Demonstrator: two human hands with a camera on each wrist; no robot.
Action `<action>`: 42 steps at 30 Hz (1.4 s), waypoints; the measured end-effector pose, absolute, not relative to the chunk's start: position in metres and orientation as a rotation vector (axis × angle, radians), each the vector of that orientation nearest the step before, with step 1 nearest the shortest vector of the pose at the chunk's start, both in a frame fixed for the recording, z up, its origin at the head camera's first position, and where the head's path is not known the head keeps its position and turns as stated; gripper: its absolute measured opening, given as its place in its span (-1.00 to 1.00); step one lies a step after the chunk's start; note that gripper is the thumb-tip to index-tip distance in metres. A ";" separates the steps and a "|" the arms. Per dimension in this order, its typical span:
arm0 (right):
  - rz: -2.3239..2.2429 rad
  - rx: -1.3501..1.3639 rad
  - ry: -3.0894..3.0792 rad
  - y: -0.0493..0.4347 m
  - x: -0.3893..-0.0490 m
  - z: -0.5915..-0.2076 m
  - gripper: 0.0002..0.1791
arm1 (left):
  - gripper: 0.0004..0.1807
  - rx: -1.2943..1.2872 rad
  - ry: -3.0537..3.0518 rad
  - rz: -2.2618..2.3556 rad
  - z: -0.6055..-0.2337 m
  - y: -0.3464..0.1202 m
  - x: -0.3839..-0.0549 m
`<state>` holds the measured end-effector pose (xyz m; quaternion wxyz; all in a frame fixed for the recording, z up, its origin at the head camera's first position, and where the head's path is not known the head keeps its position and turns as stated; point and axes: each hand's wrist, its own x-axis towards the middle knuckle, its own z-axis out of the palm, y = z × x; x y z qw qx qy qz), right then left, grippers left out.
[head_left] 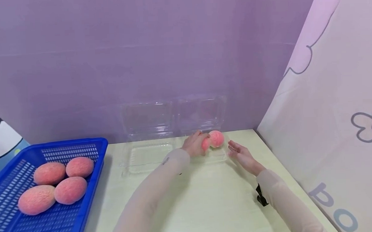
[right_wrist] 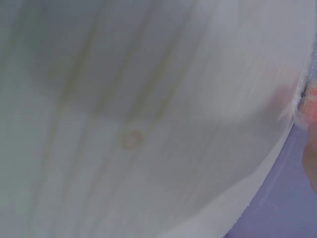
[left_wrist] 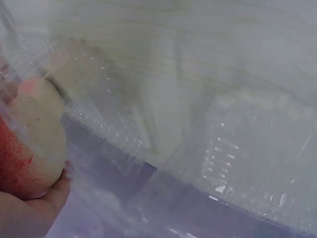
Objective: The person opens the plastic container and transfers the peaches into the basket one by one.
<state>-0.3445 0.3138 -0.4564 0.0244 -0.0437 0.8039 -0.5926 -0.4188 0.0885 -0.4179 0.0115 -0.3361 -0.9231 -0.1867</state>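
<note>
My left hand grips a peach over the right clear plastic clamshell box, partly hiding the fruit. In the left wrist view this peach looks cream with red speckles, and fingers curl round its side. A second pink peach sits in the back right of the same box. Just beyond the box's right side is my right hand, its fingers extended and holding nothing. The right wrist view catches only a finger at its right edge, beside a bit of pink fruit.
Another clear clamshell box stands to the left with its lid raised against the purple backdrop. A blue mesh basket at the left holds several peaches. A patterned cloth wall borders the table on the right.
</note>
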 end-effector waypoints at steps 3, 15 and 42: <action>-1.828 -0.142 2.497 0.314 -0.345 -0.458 -0.32 | -0.16 -1.065 -2.853 -0.552 -0.413 0.084 -0.414; -1.833 -0.163 2.491 0.315 -0.344 -0.458 -0.32 | -0.18 -1.163 -2.774 -0.487 -0.385 0.061 -0.384; -1.807 -0.192 2.490 0.315 -0.339 -0.456 -0.32 | -0.24 -1.218 -2.790 -0.456 -0.344 -0.033 -0.299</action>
